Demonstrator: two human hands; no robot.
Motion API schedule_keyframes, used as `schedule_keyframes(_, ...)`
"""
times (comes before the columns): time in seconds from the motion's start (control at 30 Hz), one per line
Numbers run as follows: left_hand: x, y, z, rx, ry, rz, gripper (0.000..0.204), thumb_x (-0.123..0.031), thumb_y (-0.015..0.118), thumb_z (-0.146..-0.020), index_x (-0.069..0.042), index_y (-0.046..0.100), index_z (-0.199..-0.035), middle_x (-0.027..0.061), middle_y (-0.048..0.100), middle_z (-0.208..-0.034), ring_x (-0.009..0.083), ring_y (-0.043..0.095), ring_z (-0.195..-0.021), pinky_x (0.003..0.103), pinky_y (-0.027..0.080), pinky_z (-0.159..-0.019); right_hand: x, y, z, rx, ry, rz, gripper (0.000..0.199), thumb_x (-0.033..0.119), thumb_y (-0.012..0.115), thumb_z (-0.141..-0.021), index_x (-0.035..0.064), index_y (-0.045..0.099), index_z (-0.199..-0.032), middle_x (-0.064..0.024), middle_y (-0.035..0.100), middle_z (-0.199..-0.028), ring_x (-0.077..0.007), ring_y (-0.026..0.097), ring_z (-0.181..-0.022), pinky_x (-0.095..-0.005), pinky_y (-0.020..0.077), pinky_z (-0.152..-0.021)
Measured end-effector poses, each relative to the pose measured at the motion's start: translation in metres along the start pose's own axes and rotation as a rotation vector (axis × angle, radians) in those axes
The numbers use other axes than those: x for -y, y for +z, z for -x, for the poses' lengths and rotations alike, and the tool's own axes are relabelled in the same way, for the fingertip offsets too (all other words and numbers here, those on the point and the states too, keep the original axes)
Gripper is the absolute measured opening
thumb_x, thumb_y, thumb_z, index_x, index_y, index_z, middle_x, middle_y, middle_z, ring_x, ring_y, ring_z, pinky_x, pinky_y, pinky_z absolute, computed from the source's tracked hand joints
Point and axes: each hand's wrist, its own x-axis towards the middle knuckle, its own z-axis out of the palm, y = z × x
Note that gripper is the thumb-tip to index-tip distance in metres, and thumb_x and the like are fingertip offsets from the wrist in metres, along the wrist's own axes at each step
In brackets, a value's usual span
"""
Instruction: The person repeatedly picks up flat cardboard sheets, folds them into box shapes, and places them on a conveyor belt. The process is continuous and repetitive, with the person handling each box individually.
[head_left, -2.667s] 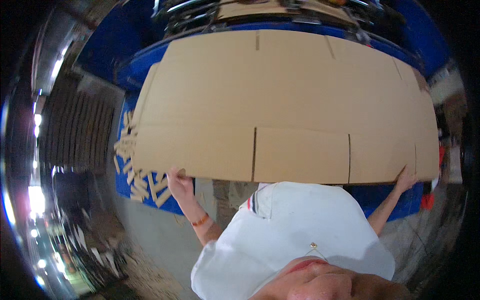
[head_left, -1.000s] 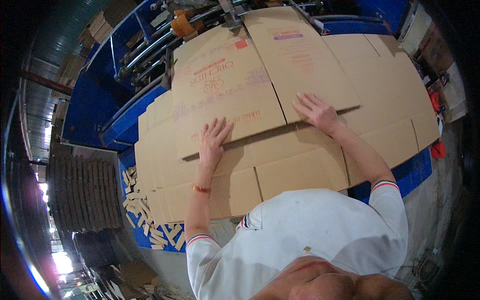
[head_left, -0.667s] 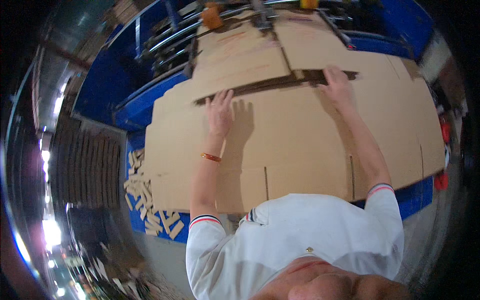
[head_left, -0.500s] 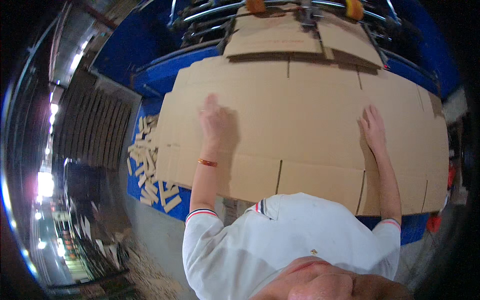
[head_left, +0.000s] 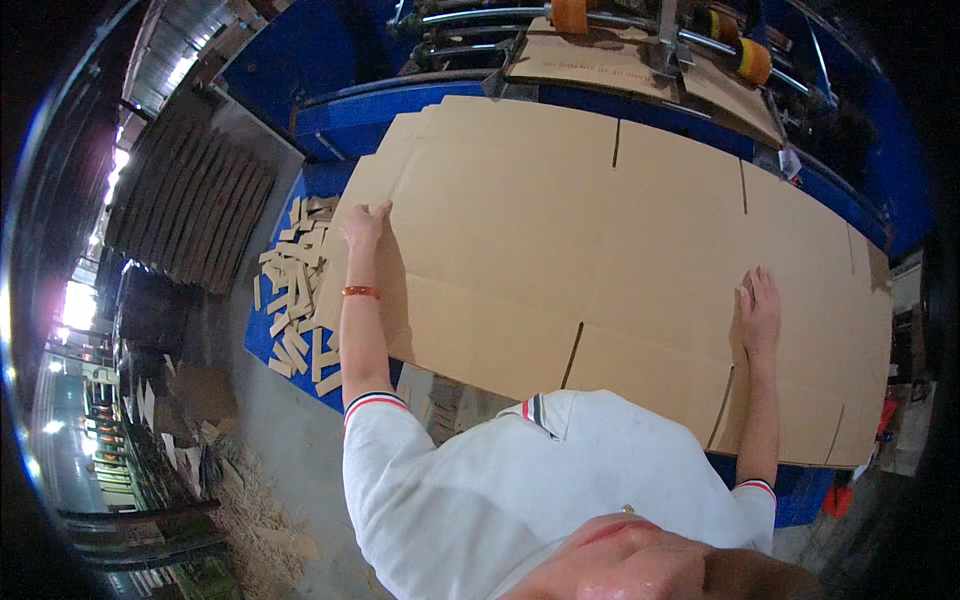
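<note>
A wide brown cardboard sheet [head_left: 510,230] with dark slots along its long edges lies flat in front of me. Stepped edges at its left end show more sheets beneath. My left hand [head_left: 364,225] is over that left end, thumb spread from the fingers, its shadow falling on the cardboard; whether it touches is unclear. On the right part of the sheet rests my right hand [head_left: 762,312], fingers stretched forward and thumb apart, near a slot in the near edge.
Beyond the sheet stands a blue machine [head_left: 370,125] with metal rods and orange rollers [head_left: 753,62]; another cardboard piece [head_left: 590,65] lies under them. Cardboard offcuts [head_left: 290,290] are heaped on a blue surface at left. Farther left is a dark ribbed stack [head_left: 190,195].
My left hand has moved left to the sheet's end, and my right hand has come slightly nearer. The cardboard under the rollers now sits farther in, apart from the near sheet. The view has shifted.
</note>
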Motion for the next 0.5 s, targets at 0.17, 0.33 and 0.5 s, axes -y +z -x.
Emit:
schedule_keyframes(0.17,-0.04,-0.044,0.015,-0.132,0.029,-0.164,0.052,-0.043,0.074,-0.072,-0.003,0.066,-0.103,0.0161,0.064,-0.105,0.0331,0.059,-0.102,0.044,0.045,-0.088,-0.005,0.003,0.007,-0.034,-0.007,-0.038,0.041,0.026,0.049,-0.095,0.0057,0.049,-0.13,-0.0131,0.041,-0.142,-0.0317,0.033,-0.134,-0.0433,0.027,-0.111)
schedule_keyframes(0.33,-0.056,-0.111,0.009,-0.018,0.247,-0.199,0.041,-0.038,0.07,-0.079,-0.003,0.065,-0.1,0.0153,0.062,-0.111,0.0304,0.06,-0.101,0.036,0.046,-0.086,0.0,-0.005,0.035,0.014,-0.012,0.022,0.043,0.026,0.051,-0.094,0.0049,0.048,-0.131,-0.016,0.039,-0.143,-0.0337,0.031,-0.135,-0.0436,0.026,-0.111)
schedule_keyframes(0.5,-0.031,-0.204,0.035,0.785,0.375,1.27,0.066,-0.031,0.067,-0.081,0.003,0.044,-0.132,0.0163,0.046,-0.136,0.0257,0.049,-0.119,0.037,0.037,-0.102,-0.001,-0.035,0.101,0.015,0.184,-0.003,0.048,0.03,0.051,-0.094,0.002,0.046,-0.133,-0.0195,0.037,-0.143,-0.037,0.03,-0.135,-0.0446,0.0243,-0.112)
